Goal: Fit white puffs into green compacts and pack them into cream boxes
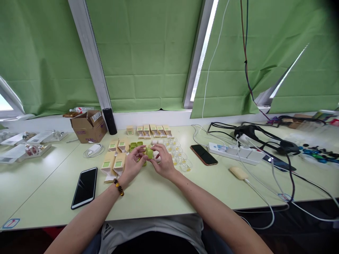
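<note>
Between the fingertips of both hands is a small green container [149,153], its exact kind too small to make out. My left hand [134,160], with a beaded bracelet [118,187] at the wrist, pinches it from the left. On its other side, my right hand [163,161] grips it with thumb and fingers. Several green cases [136,144] lie just behind my left hand, partly hidden by it. Cream cartons with green windows [118,163] stand left of my hands. Clear plastic cups with yellow spots [185,165] sit in rows to the right.
More small cartons [154,131] stand in a row at the back. A phone [84,187] lies at left, another phone [203,154] at right. A cardboard box [88,126] and black cylinder [109,121] stand by the wall. Cables surround a power strip [235,153].
</note>
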The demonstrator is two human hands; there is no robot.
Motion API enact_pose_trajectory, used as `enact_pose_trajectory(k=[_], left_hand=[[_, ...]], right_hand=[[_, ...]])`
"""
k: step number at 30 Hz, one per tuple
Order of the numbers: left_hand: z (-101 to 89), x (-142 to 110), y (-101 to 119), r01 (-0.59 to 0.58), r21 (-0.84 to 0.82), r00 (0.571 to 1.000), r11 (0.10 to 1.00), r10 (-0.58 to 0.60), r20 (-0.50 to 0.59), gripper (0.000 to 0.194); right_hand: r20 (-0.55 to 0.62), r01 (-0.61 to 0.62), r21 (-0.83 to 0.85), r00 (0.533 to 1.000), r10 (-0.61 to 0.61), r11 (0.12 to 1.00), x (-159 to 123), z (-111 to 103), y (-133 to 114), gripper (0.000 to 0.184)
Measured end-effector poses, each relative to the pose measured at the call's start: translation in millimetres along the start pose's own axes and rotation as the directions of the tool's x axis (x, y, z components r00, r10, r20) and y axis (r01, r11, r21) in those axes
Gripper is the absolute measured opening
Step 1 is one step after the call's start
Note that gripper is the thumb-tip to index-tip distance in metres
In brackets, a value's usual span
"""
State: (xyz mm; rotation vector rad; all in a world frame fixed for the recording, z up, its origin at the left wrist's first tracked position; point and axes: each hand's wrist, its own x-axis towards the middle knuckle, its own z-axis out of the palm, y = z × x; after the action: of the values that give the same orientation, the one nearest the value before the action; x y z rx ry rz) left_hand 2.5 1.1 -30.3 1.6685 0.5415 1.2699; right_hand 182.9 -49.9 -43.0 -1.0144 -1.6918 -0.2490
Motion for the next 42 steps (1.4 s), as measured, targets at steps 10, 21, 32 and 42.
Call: enact_pose_trajectory(k=[10, 21, 32, 42], left_hand=[[-1.9, -1, -1, -0.111, 0.278, 0.993, 0.954, 0.119, -0.015, 0.019], [-4.0, 0, 2, -0.101, 0.288, 0.989, 0.952, 0.128, -0.074, 0.023], [-9.9, 2, 0, -0.049, 0.114, 0.99, 0.992, 0.063, -0.124, 0.032], [-5.9, -4, 11, -0.328, 0.443, 0.941, 0.834, 0.327, 0.082, 0.04]], right_hand=[[-0.03, -0.011, 0.029, 0.999, 0.012, 1.0, -1, 3, 0, 0.04], [-0.012, -0.036, 0.048, 0.999, 0.037, 0.998, 1, 4, 3, 0.041], [-0.043, -0.101, 0.136, 0.993, 0.108, 0.986, 5, 0, 1, 0.041], [-0.011, 0.005, 0.053, 1.0, -0.005, 0.999, 4, -4, -1, 0.051]])
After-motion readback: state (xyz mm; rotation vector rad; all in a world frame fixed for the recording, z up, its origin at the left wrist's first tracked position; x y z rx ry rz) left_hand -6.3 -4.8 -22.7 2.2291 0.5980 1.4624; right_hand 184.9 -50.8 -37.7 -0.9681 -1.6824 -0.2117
